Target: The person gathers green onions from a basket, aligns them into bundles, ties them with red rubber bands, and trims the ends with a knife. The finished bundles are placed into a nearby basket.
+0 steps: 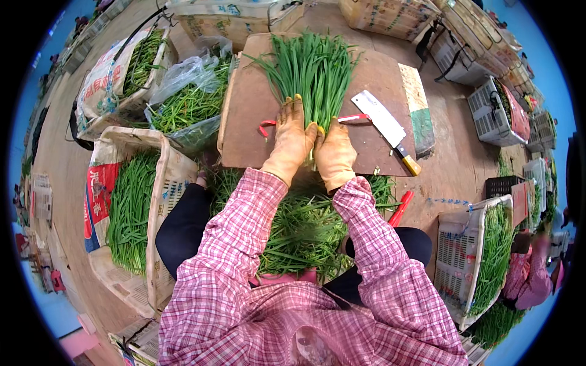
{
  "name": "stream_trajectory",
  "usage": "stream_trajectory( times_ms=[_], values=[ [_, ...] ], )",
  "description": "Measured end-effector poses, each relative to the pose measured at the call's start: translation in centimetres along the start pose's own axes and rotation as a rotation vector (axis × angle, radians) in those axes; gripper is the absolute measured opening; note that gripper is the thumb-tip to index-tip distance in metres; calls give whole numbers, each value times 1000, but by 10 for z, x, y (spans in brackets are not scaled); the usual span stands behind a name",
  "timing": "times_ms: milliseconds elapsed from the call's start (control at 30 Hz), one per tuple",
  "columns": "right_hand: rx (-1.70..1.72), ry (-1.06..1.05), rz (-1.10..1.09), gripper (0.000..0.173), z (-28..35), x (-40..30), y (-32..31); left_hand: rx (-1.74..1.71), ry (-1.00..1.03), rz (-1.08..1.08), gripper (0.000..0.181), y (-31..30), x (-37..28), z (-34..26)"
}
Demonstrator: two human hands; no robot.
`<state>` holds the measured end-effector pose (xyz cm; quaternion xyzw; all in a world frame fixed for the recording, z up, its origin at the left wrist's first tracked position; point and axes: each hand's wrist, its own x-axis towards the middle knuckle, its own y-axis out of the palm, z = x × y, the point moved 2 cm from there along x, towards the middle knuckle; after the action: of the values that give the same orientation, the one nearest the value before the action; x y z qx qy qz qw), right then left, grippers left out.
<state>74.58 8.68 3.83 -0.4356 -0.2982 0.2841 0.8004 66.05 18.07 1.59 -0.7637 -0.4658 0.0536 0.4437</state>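
A thick bundle of Chinese chives (316, 68) lies on a brown board (247, 105), leaf tips fanned away from me. My left hand (290, 135) and my right hand (336, 148), both in yellowish rubber gloves, press around its stem end from either side. A red tie strip (355, 117) shows at both sides of the hands; its middle is hidden by the gloves and the bundle. Right of my right hand rests a cleaver (380, 119) with a black and yellow handle, flat on the board.
Loose chive leaves (306, 233) are heaped between my legs. A plastic crate of chives (153, 219) stands at left, another (458, 261) at right. Behind the left one sits a plastic bag of greens (192, 105). Red strips (402, 208) lie right of the board. A person (531, 274) is at far right.
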Motion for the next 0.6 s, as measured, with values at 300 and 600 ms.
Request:
stream_trajectory(
  times_ms=[300,600],
  values=[
    [-230,-227,225,27,-66,36,6,43,-191,308,107,-44,14,-36],
    [522,-322,-20,37,53,3,-90,143,4,-109,62,-206,-50,10]
  ],
)
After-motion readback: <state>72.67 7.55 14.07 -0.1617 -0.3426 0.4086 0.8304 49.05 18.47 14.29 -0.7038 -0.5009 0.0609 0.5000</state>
